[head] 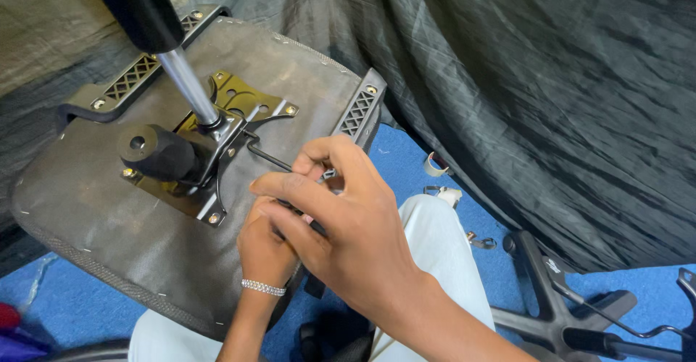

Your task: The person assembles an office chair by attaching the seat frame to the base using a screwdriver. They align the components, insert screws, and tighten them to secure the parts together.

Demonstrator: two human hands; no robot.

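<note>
Right hand point(341, 217) pinching black hex key point(270, 159); tip at seat-plate bolt point(251, 136).

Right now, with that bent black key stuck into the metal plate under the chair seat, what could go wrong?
The hex key is held only at its far end by the right hand, so it might slip from the bolt. The seat rests tilted across the lap and could shift. Small clips on the blue floor could get lost.
</note>
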